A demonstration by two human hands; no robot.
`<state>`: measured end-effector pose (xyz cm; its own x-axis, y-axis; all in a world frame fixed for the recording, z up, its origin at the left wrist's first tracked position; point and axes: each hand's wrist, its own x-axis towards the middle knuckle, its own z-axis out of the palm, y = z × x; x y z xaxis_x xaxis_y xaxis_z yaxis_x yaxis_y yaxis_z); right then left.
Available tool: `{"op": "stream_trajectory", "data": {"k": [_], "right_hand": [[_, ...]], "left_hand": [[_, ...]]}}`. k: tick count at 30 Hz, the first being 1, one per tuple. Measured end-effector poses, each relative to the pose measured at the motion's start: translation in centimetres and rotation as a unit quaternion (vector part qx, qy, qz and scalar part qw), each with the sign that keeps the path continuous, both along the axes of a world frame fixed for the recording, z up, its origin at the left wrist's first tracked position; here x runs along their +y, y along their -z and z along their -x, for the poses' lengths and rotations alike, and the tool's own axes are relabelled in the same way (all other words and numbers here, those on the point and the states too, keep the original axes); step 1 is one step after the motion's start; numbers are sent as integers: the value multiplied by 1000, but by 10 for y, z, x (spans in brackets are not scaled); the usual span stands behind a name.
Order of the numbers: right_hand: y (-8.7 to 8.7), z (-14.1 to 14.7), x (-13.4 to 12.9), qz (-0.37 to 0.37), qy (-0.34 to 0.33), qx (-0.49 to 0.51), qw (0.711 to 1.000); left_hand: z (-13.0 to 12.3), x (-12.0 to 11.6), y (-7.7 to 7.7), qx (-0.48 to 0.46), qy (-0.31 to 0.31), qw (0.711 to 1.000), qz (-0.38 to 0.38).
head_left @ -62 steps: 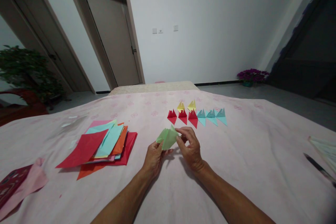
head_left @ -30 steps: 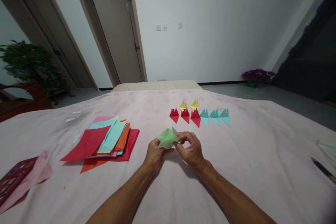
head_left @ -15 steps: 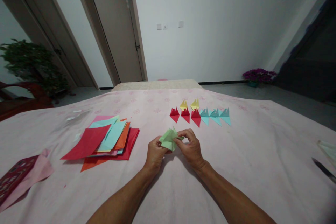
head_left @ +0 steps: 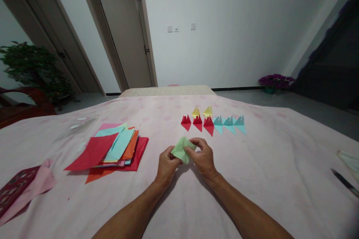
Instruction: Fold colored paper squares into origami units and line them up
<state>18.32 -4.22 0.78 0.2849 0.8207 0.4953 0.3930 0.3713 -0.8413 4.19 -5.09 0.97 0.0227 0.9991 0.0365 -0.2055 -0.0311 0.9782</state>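
A partly folded sheet of light green paper [head_left: 181, 150] is held between both hands above the table. My left hand [head_left: 167, 166] grips its left and lower edge, with the fingertips partly hidden behind it. My right hand [head_left: 204, 158] pinches the right side between thumb and forefinger. Beyond my hands stand folded paper figures in rows: red ones [head_left: 197, 122], light blue ones [head_left: 229, 124] to their right, and two yellow ones [head_left: 208, 111] behind the red.
To the left lies a pile of coloured paper [head_left: 92, 153] in red, blue and orange. A dark red packet [head_left: 18, 185] with pink paper sits at the far left. A dark pointed tool [head_left: 344, 183] rests near the right edge. Pink cloth [head_left: 252, 186] covers the table.
The green paper has turned slightly and now shows a broader, flatter face. Both hands keep their grip and have barely shifted.
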Motion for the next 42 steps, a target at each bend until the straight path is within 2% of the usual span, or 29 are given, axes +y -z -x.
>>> {"op": "stream_trajectory", "data": {"k": [7,13,18,21,23,30,33,36,39,42], "right_hand": [[5,-3,4,3,18,14,1000],[5,1,4,8,-1,35,999],[2,4,7,46,-28,153,987],[1,3,8,93,-95,250,959],[1,3,8,112,-126,275,947],[0,4,5,62,-69,194,977],[-4,2,1,-9,-26,105,994],[-9,-2,-3,-88,9,1,996],[-12,-3,-9,-134,-15,-65,989],[-14,-1,-15,-155,-81,-101,979]], "left_hand": [[4,-4,-1,-49,86,994,-35],[2,-2,2,21,35,999,-31],[1,1,7,-38,39,999,-8],[1,2,8,-72,49,996,-1],[2,4,8,-91,50,995,2],[5,9,11,-88,48,995,26],[7,12,11,-98,40,994,25],[7,14,8,-138,36,990,19],[7,14,5,-175,50,983,10],[7,15,4,-203,71,977,16]]}}
